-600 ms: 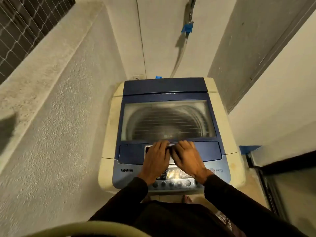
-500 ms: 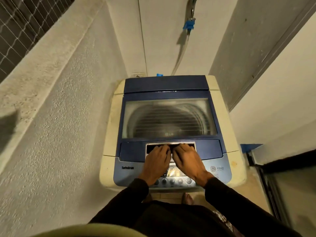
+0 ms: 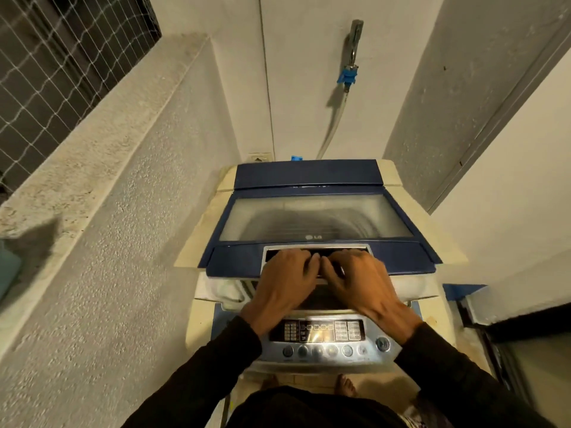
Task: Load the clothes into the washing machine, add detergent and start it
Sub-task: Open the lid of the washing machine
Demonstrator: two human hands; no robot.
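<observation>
nearest me, black sleeves run up from the bottom edge and two bare feet (image 3: 346,385) stand on the tan floor at the foot of the cream and blue top-loading washing machine (image 3: 200,316). its silver control panel (image 3: 321,341) sits just under my wrists, with a lit display and a row of round buttons; the tiny labels there are too small for me to read. my left hand (image 3: 285,282) and right hand (image 3: 358,281) lie side by side, nearly touching, fingers curled over the silver-framed handle recess (image 3: 358,249) of the blue lid with the clear window (image 3: 315,217), so both are closed on that lid. the lid's near edge stands lifted off the body, and a dark gap with white tub rim shows beneath it. on the window's lower frame i read "lg". through the glass i see the grey ribbed drum; i cannot tell whether any clothes lie inside it. room is tight: a rough plastered wall (image 3: 108,242) presses close on the left, a pale wall and a dark door frame (image 3: 500,322) close on the right. behind the machine a grey hose (image 3: 332,128) climbs the white back wall to a blue connector (image 3: 348,76) under a metal tap (image 3: 355,35), and a socket plate (image 3: 261,157) sits low beside it. far up left, wire netting (image 3: 61,57) covers an opening.
</observation>
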